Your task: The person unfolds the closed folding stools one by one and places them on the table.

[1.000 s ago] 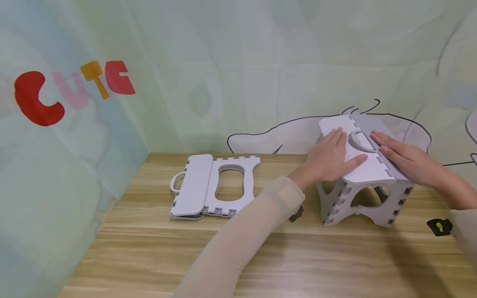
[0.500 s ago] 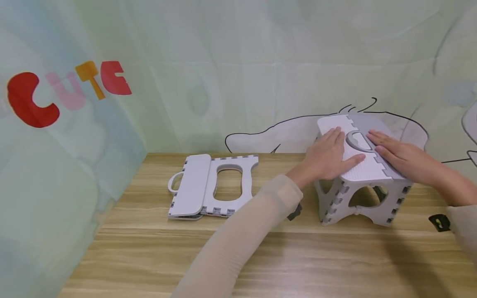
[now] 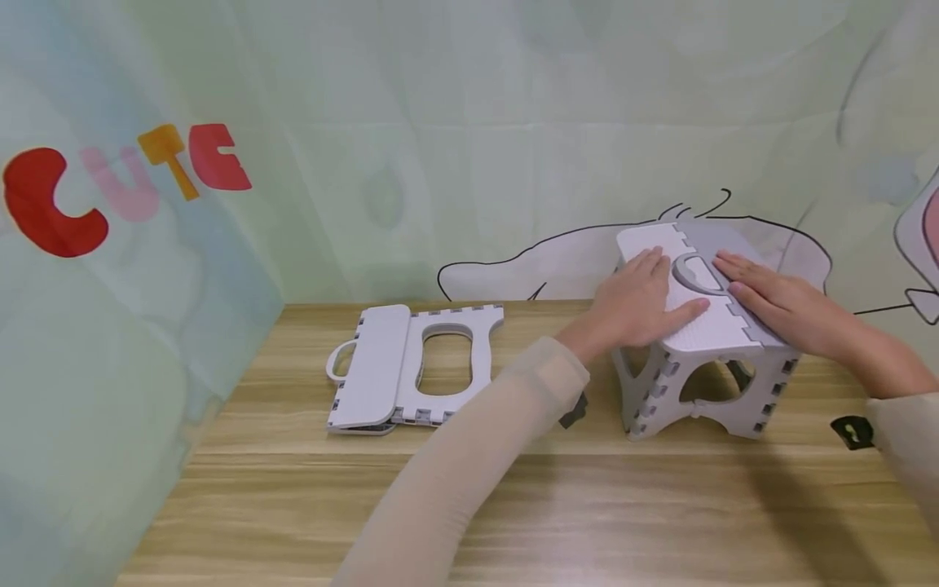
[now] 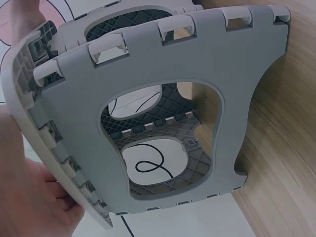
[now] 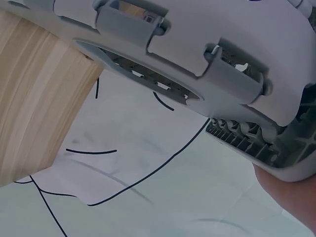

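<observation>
A white and grey folding step stool (image 3: pixel 715 330) stands unfolded on its legs at the right of the table. My left hand (image 3: pixel 634 300) lies with extended fingers on the white half of its top, left of the oval carry handle (image 3: pixel 689 277). On the grey half rests my right hand (image 3: pixel 788 308), fingers straight and close together. The left wrist view shows the stool's side panel (image 4: pixel 232 54) with its large cut-out, and my left hand (image 4: pixel 34 197) along the top's edge. Seen from the right wrist, hinge tabs (image 5: pixel 232 74) fill the upper part, with little of that hand visible.
A second folding stool (image 3: pixel 374 367) lies folded flat on the wooden table (image 3: pixel 293 505), left of the standing one. Behind the table hangs a printed cloth (image 3: pixel 411 147), and another side of it runs along the left edge.
The head view has swung slightly, so the stools and hands sit a little further left in it. Both hands keep their places on the stool top.
</observation>
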{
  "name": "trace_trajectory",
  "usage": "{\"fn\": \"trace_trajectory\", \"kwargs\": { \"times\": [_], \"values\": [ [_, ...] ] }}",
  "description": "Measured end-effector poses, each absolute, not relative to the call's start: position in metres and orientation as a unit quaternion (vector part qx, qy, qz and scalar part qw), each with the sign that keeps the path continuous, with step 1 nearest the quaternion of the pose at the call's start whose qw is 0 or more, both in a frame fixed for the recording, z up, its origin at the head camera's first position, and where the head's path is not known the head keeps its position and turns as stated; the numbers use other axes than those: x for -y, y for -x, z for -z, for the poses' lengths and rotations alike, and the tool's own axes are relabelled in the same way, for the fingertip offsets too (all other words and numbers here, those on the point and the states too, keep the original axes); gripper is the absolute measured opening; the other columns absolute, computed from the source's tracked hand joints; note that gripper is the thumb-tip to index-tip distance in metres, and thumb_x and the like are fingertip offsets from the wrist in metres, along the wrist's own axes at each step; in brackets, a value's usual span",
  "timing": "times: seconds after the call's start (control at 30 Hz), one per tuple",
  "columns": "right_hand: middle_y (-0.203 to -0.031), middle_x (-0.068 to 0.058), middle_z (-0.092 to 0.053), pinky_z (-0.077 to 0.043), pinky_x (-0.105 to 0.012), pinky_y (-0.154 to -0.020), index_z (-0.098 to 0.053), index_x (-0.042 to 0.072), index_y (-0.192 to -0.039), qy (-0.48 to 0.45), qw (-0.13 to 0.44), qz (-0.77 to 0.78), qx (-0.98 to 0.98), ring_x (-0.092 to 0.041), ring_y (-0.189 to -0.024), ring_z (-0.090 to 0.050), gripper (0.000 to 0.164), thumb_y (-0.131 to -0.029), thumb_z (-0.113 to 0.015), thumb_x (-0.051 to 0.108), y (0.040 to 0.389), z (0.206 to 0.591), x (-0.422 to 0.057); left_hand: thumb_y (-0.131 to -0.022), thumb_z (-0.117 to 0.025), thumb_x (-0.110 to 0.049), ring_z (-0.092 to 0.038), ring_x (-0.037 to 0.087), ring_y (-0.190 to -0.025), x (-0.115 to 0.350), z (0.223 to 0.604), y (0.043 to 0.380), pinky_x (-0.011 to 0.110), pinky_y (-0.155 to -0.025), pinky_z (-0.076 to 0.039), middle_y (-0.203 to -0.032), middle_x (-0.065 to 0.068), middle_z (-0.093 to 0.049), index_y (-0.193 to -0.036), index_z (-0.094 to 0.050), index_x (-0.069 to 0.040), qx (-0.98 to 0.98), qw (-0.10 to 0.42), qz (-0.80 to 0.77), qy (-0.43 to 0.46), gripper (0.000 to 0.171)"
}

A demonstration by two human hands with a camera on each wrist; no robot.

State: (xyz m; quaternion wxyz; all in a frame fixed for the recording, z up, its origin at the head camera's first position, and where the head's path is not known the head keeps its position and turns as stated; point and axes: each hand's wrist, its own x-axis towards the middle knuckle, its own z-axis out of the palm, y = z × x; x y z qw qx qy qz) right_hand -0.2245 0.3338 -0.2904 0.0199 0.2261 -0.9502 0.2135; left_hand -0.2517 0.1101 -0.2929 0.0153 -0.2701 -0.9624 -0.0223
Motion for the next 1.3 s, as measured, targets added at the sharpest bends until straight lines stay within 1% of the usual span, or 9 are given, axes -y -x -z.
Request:
{"fn": "trace_trajectory", "kwargs": {
  "times": [0.13,0.23,0.37,0.43,0.53,0.67,0.87,1.13,1.3],
  "values": [
    [-0.161,-0.022,-0.02,-0.015,-0.069,-0.113,-0.026,0.005,-0.157,-0.228,0.026,-0.208,0.951,-0.046,-0.146,-0.015,0.054,-0.109,-0.039,0.026,0.225,0.29,-0.332,-0.095,-0.023,-0.076,-0.009,0.011,-0.15,-0.108,0.294,0.252,0.022,-0.119,-0.011,-0.166,0.0,-0.013,-0.16,-0.018,-0.012,0.961,0.011,0.04,0.272,0.091],
    [-0.159,-0.023,-0.023,-0.017,-0.069,-0.112,-0.028,0.003,-0.156,-0.229,0.032,-0.209,0.95,-0.048,-0.145,-0.018,0.054,-0.108,-0.042,0.025,0.225,0.288,-0.331,-0.094,-0.022,-0.076,-0.007,0.01,-0.15,-0.106,0.294,0.252,0.022,-0.119,-0.011,-0.166,-0.002,-0.013,-0.16,-0.018,-0.016,0.961,0.009,0.055,0.271,0.09],
    [-0.157,-0.025,-0.026,-0.021,-0.068,-0.111,-0.03,0.001,-0.154,-0.228,0.042,-0.209,0.95,-0.049,-0.143,-0.022,0.054,-0.108,-0.045,0.024,0.222,0.282,-0.328,-0.096,-0.021,-0.074,-0.006,0.011,-0.151,-0.103,0.294,0.252,0.022,-0.119,-0.009,-0.166,-0.003,-0.014,-0.16,-0.019,-0.018,0.958,0.023,0.062,0.279,0.086],
    [-0.157,-0.026,-0.027,-0.022,-0.068,-0.111,-0.031,0.001,-0.154,-0.228,0.045,-0.205,0.951,-0.05,-0.143,-0.023,0.055,-0.107,-0.047,0.024,0.22,0.279,-0.325,-0.097,-0.02,-0.073,-0.007,0.012,-0.151,-0.101,0.294,0.251,0.023,-0.119,-0.009,-0.166,-0.002,-0.014,-0.16,-0.019,-0.017,0.956,0.035,0.062,0.285,0.085],
    [-0.156,-0.027,-0.027,-0.022,-0.068,-0.111,-0.032,0.001,-0.154,-0.231,0.042,-0.195,0.952,-0.05,-0.142,-0.023,0.057,-0.106,-0.05,0.025,0.217,0.274,-0.318,-0.098,-0.018,-0.07,-0.01,0.014,-0.151,-0.097,0.294,0.251,0.023,-0.119,-0.011,-0.165,-0.001,-0.018,-0.16,-0.021,-0.016,0.953,0.059,0.069,0.288,0.082],
    [-0.157,-0.027,-0.027,-0.024,-0.069,-0.109,-0.032,0.003,-0.155,-0.235,0.039,-0.187,0.953,-0.049,-0.143,-0.024,0.058,-0.105,-0.053,0.026,0.212,0.267,-0.307,-0.101,-0.018,-0.066,-0.018,0.013,-0.148,-0.09,0.293,0.251,0.024,-0.119,-0.018,-0.163,-0.001,-0.024,-0.159,-0.025,-0.018,0.952,0.085,0.095,0.279,0.076],
    [-0.155,-0.026,-0.031,-0.028,-0.069,-0.107,-0.035,0.005,-0.154,-0.243,0.042,-0.186,0.951,-0.049,-0.141,-0.028,0.058,-0.104,-0.056,0.025,0.204,0.258,-0.29,-0.102,-0.02,-0.063,-0.022,0.014,-0.147,-0.077,0.294,0.252,0.028,-0.118,-0.022,-0.162,-0.001,-0.026,-0.159,-0.025,-0.02,0.955,0.081,0.123,0.258,0.072],
    [-0.153,-0.024,-0.035,-0.033,-0.066,-0.106,-0.04,0.003,-0.151,-0.263,0.046,-0.197,0.943,-0.046,-0.141,-0.031,0.056,-0.102,-0.06,0.021,0.197,0.253,-0.269,-0.105,-0.022,-0.057,-0.028,0.016,-0.145,-0.054,0.297,0.256,0.029,-0.117,-0.026,-0.16,0.001,-0.032,-0.158,-0.028,-0.016,0.956,0.091,0.128,0.247,0.067],
    [-0.152,-0.024,-0.038,-0.036,-0.064,-0.105,-0.042,0.003,-0.15,-0.286,0.054,-0.198,0.936,-0.044,-0.14,-0.034,0.055,-0.101,-0.061,0.019,0.193,0.251,-0.256,-0.105,-0.024,-0.056,-0.031,0.018,-0.144,-0.042,0.296,0.257,0.031,-0.116,-0.03,-0.159,0.0,-0.035,-0.157,-0.03,-0.017,0.959,0.089,0.127,0.237,0.065]
  ]
}}
